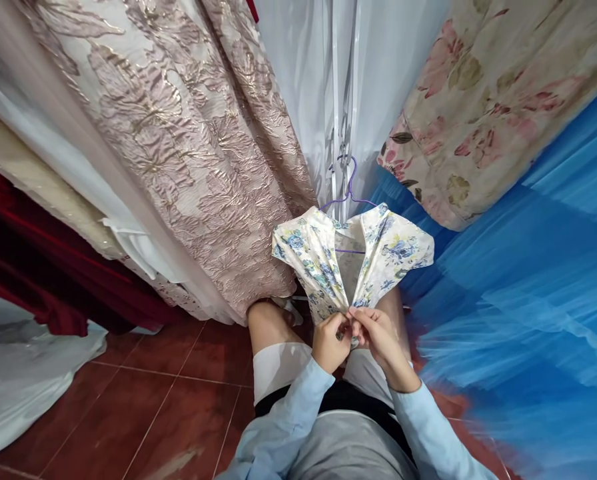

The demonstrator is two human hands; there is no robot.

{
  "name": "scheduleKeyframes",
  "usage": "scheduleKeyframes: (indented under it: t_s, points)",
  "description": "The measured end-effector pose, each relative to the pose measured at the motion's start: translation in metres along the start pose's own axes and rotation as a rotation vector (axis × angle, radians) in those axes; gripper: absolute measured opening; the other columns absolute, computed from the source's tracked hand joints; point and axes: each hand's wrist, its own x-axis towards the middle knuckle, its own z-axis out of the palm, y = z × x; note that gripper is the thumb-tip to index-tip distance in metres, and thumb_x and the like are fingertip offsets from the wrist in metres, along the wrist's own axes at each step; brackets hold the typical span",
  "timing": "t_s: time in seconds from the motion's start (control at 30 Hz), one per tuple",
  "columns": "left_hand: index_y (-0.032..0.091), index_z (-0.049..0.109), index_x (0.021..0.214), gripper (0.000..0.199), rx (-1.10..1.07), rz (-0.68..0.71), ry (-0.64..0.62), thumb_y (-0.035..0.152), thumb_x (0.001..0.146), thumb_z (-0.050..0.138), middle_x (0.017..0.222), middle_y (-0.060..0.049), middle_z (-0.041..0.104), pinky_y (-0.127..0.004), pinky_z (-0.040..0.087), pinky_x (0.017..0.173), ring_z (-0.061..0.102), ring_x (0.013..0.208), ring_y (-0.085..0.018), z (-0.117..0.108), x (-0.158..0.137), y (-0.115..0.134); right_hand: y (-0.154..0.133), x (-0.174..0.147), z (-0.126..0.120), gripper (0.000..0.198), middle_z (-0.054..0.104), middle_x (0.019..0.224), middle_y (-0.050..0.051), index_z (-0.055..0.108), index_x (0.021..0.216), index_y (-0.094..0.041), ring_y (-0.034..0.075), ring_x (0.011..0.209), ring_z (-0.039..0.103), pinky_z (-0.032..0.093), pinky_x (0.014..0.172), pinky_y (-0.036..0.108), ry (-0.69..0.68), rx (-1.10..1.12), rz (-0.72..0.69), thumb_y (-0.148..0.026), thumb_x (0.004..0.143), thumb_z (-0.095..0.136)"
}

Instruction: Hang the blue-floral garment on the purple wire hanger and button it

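The left hand [331, 343] and right hand [381, 337] covered part of the flowered garment [323, 267], and exactly what they pinched was too small to tell. The top edge cut off the pink cloth [193, 153], the right edge the blue cloth [538, 300], the bottom edge both light-blue sleeves [288, 427].

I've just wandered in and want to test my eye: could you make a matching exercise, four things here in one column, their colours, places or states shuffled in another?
Things:
1. Hanger
2. Cap-sleeved garment
3. Tulle
4. Floor

Descriptions:
A. Reddish-brown tiles with pale lines
B. Held at its front by the left hand and right hand
C. Thin and purple
D. Bright blue, at the picture's right

Pairs: 1-C, 2-B, 3-D, 4-A
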Motion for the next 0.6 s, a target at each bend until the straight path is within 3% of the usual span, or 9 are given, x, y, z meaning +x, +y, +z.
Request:
scheduleKeyframes:
  t_s: [0.2, 0.33, 0.47, 0.6]
  points:
    - [0.019, 0.054, 0.072, 0.014, 0.012, -0.067, -0.052, 0.012, 0.083, 0.06, 0.067, 0.001, 0.063, -0.022, 0.04, 0.06, 0.06, 0.059, -0.012, 0.002, 0.008, -0.006, -0.08, 0.07, 0.042, 0.034, 0.058, 0.046, -0.001, 0.069, 0.064, -0.015, 0.006, 0.034, 0.041, 0.026, 0.034, 0.02, 0.06, 0.081, -0.212, -0.045, 0.068, 0.085]
    - [0.019, 0.055, 0.073, 0.015, 0.047, -0.052, -0.07, 0.017, 0.086, 0.061, 0.069, 0.0, 0.065, -0.022, 0.041, 0.061, 0.061, 0.061, -0.013, 0.004, 0.018, -0.005, -0.134, 0.105, 0.06, 0.025, 0.055, 0.046, -0.003, 0.066, 0.063, -0.013, 0.003, 0.035, 0.038, 0.022, 0.032, 0.016, 0.009, 0.136, -0.179, -0.029, 0.073, 0.082]
    - [0.019, 0.058, 0.073, 0.011, 0.095, 0.01, -0.138, 0.013, 0.081, 0.064, 0.07, -0.001, 0.066, -0.023, 0.041, 0.061, 0.061, 0.063, -0.014, 0.014, 0.019, -0.01, -0.156, 0.107, 0.058, 0.025, 0.054, 0.048, -0.004, 0.068, 0.068, -0.012, 0.001, 0.035, 0.037, 0.02, 0.032, 0.015, -0.032, 0.169, -0.2, -0.03, 0.074, 0.084]
    - [0.017, 0.065, 0.078, 0.008, -0.018, 0.059, -0.16, 0.017, 0.086, 0.066, 0.078, -0.004, 0.071, -0.025, 0.047, 0.066, 0.064, 0.069, -0.015, 0.01, 0.03, -0.017, -0.156, 0.098, 0.048, 0.028, 0.056, 0.047, -0.004, 0.07, 0.072, -0.012, 0.002, 0.035, 0.038, 0.019, 0.032, 0.016, -0.032, 0.146, -0.243, -0.034, 0.069, 0.087]
